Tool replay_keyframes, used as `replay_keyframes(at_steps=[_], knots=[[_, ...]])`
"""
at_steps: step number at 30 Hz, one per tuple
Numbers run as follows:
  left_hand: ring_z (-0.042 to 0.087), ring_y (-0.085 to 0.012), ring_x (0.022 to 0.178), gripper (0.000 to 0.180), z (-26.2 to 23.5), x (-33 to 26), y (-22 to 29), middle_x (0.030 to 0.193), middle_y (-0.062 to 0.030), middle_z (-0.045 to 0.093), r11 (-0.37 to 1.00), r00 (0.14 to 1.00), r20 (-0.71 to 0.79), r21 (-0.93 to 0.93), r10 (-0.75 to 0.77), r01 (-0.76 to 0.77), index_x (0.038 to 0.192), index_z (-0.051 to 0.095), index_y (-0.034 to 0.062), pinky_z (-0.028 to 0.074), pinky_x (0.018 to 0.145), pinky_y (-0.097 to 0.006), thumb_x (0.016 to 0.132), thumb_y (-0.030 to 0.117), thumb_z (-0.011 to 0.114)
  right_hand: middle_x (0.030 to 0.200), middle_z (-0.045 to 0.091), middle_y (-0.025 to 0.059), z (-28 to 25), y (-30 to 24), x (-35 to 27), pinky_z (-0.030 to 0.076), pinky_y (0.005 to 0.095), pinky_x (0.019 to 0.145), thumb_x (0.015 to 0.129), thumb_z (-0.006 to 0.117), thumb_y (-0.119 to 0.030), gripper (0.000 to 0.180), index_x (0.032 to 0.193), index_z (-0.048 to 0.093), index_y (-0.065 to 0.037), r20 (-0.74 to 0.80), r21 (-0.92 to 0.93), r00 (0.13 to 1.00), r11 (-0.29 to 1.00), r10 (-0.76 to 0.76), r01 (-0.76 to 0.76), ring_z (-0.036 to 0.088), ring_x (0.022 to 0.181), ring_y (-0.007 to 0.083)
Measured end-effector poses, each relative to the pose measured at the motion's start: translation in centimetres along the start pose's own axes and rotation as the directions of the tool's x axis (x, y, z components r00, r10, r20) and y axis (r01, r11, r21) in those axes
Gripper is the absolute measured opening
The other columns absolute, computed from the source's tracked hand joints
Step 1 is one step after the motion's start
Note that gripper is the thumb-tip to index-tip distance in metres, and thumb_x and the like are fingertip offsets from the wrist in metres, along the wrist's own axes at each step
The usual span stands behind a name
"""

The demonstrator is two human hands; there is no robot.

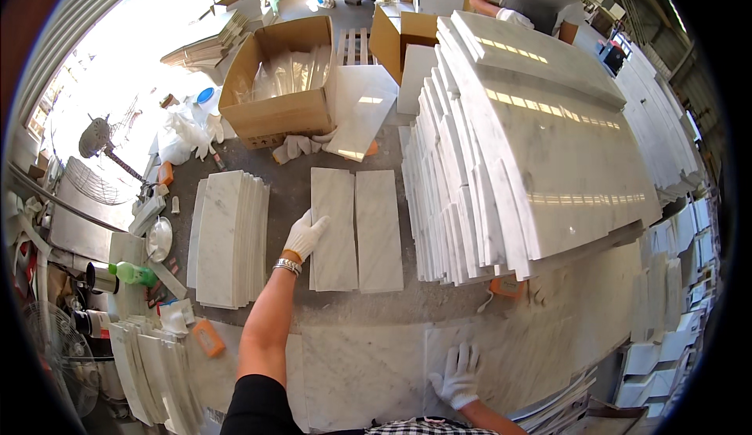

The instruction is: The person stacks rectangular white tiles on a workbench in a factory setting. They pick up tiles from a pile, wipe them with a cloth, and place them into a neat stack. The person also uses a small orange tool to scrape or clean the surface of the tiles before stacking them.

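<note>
Two narrow pale marble slabs lie flat, side by side w/ a slim gap btwn, mid-scene on the dark grey worktop (pixel 289 184): the L slab (pixel 335 251) and the R slab (pixel 379 231). The person's L hand (pixel 304 235), in a white knit glove, is at the L slab's left edge, fingertips over it; can't tell if they pinch the edge or just rest there. Metal band (pixel 287 266) on that wrist, black sleeve farther up the arm.

R hand (pixel 458 378), also gloved, is near & to the right, palm down on the near marble surface (pixel 360 364), fingers stretched out & slightly spread, grasping nothing visible.

Left of the pair: a low stack of narrow slabs (pixel 227 247). To the right, a much taller stack of big slabs (pixel 572 161), w/ an orange block (pixel 507 287) by its near edge. Far side: open cardboard box (pixel 274 117) w/ clear plastic in it, loose grey glove (pixel 298 148) just in front, pale slab (pixel 364 106) beside it. Co-worker (pixel 533 0) behind the tall stack, far right. Far left of the L hand: metal bowl (pixel 159 239) & green bottle (pixel 135 273).
</note>
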State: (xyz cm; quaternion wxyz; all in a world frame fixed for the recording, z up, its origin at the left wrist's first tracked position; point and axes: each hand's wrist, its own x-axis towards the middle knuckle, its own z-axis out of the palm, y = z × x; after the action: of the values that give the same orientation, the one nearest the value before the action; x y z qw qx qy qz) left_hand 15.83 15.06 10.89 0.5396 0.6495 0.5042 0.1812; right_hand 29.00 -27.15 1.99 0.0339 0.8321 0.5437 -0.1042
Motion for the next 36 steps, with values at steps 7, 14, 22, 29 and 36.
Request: replay_keyframes(at_steps=[7,14,22,29,36], knots=[[0.060,-0.0454,0.121,0.080,1.3,-1.4,0.4,0.135,-0.0238,0.061,0.758,0.974,-0.217,0.646,0.064,0.094,0.148,0.050,0.0054,0.053,0.098,-0.054,0.087,0.049,0.077,0.159,0.036,0.0256,0.1,0.0,-0.1,0.027,0.0737,0.112,0.079,0.075,-0.060,0.095,0.148,0.047,0.000,-0.060,0.006,0.998,1.000,-0.018,0.018,0.029,0.147,0.0532],[0.058,-0.0461,0.125,0.098,5.3,-2.2,0.1,0.143,-0.0263,0.054,0.806,0.936,-0.352,0.555,0.003,0.206,0.153,0.042,0.0016,0.056,0.098,-0.052,0.077,0.044,0.087,0.160,0.035,0.0259,0.2,0.5,-0.5,0.023,0.0747,0.115,0.080,0.075,-0.059,0.093,0.147,0.050,0.001,-0.033,0.038,0.999,0.999,-0.002,0.004,0.028,0.148,0.0535],[0.046,-0.0421,0.146,0.082,5.0,-4.1,0.5,0.162,-0.0245,0.043,0.773,0.991,-0.129,0.631,0.024,0.063,0.154,0.049,0.0034,0.043,0.118,-0.049,0.085,0.037,0.079,0.164,0.034,0.0253,0.6,1.0,-0.8,0.021,0.0739,0.118,0.086,0.069,-0.061,0.096,0.159,0.042,-0.004,0.026,0.053,1.000,0.999,0.004,-0.006,0.025,0.151,0.0527],[0.041,-0.0485,0.147,0.074,11.4,-13.6,-3.0,0.164,-0.0301,0.038,0.739,0.988,-0.129,0.673,0.088,0.023,0.157,0.044,-0.0001,0.035,0.121,-0.052,0.094,0.026,0.074,0.165,0.037,0.0204,2.0,3.4,-2.0,0.031,0.0651,0.114,0.094,0.062,-0.057,0.083,0.158,0.045,-0.007,-0.026,0.102,0.999,0.995,0.024,-0.021,0.032,0.150,0.0468],[0.035,-0.0466,0.153,0.082,20.8,-30.7,-10.1,0.166,-0.0323,0.033,0.796,0.983,0.040,0.582,0.178,-0.168,0.160,0.040,0.0019,0.027,0.125,-0.054,0.090,0.020,0.079,0.160,0.041,0.0221,1.5,6.2,-4.4,0.031,0.0634,0.115,0.092,0.066,-0.053,0.079,0.152,0.050,-0.005,-0.197,0.229,0.978,0.967,-0.069,0.114,0.035,0.148,0.0457]])
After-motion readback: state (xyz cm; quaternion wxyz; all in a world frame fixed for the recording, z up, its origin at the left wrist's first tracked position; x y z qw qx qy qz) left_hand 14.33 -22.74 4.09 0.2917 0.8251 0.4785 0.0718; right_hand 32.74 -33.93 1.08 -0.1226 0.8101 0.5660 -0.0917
